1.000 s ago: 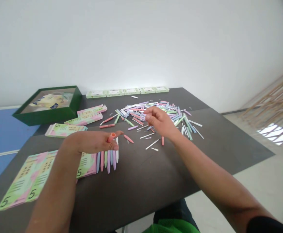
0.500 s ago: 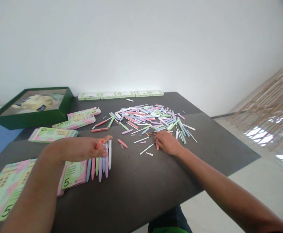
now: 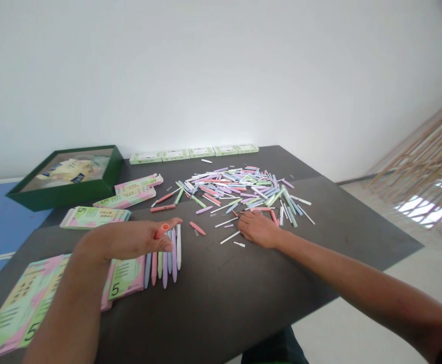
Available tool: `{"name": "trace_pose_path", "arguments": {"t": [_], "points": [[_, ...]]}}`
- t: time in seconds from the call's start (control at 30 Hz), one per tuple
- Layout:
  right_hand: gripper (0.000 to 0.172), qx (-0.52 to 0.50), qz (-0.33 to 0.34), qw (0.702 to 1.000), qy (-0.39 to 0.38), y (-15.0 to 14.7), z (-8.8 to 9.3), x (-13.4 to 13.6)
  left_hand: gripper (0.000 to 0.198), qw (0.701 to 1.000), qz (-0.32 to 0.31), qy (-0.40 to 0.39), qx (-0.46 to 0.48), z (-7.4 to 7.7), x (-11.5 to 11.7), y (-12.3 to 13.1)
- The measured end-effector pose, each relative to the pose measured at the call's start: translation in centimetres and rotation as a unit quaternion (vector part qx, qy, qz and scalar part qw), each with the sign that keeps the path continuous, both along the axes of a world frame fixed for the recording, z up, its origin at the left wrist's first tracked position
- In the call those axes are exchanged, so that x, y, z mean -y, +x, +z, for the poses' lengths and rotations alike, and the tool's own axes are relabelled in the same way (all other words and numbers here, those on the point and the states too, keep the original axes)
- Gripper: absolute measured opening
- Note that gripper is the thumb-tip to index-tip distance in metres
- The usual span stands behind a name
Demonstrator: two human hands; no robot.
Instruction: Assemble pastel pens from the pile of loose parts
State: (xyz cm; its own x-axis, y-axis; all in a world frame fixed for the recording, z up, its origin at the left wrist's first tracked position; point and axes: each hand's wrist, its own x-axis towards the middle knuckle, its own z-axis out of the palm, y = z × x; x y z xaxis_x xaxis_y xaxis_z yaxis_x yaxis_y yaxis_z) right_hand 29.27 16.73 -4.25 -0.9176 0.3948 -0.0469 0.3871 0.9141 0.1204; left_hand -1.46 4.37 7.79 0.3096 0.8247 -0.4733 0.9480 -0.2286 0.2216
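Note:
My left hand (image 3: 130, 240) lies over the near end of a row of pastel pens (image 3: 163, 268) and holds a coral pen with an open round end (image 3: 162, 231) between its fingers. The pens in the row stand side by side in blue, pink, green, lilac and white. My right hand (image 3: 258, 229) rests palm down at the near edge of a heap of loose pastel pen parts (image 3: 236, 189). A pink pen (image 3: 274, 217) lies just beyond its fingertips, and a coral pen (image 3: 197, 228) lies between my hands.
Pastel packets printed with a 5 (image 3: 126, 277) lie on the dark table (image 3: 221, 303) at left. A green box of papers (image 3: 61, 194) stands at far left. Several pale green cartons (image 3: 194, 153) line the back edge. Wooden slats (image 3: 421, 162) lean at right.
My right hand has come down from above the heap onto the table at its near edge. My left hand keeps the coral pen, and the view has shifted slightly.

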Motion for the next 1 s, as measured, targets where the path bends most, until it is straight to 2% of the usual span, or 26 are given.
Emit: {"name": "trace_pose_path", "arguments": {"t": [0.17, 0.33, 0.6, 0.7, 0.8, 1.0], "points": [[0.015, -0.043, -0.025, 0.999, 0.007, -0.2, 1.9, -0.7, 0.076, 0.997, 0.042, -0.067, 0.013, 0.8, 0.1, 0.7], [0.013, -0.024, -0.043, 0.999, -0.014, -0.6, 5.6, -1.7, 0.072, 0.997, 0.032, -0.067, 0.005, 0.7, -0.2, 1.0], [0.005, -0.072, 0.052, 0.996, -0.022, -3.5, 13.2, 0.9, 0.045, 0.999, 0.009, -0.039, -0.020, 0.4, -0.2, 1.9], [0.005, -0.083, 0.083, 0.993, -0.007, -4.8, 15.4, 1.8, 0.035, 1.000, 0.010, -0.028, 0.001, 0.2, -0.1, 2.2], [0.005, -0.076, 0.107, 0.991, 0.008, -5.8, 16.3, 2.2, 0.032, 0.999, 0.021, -0.033, 0.007, 0.0, -0.1, 2.3], [0.009, -0.079, 0.142, 0.987, -0.005, -6.7, 16.6, 2.7, 0.032, 0.999, 0.006, -0.045, 0.017, 0.1, 0.0, 2.5]]}}
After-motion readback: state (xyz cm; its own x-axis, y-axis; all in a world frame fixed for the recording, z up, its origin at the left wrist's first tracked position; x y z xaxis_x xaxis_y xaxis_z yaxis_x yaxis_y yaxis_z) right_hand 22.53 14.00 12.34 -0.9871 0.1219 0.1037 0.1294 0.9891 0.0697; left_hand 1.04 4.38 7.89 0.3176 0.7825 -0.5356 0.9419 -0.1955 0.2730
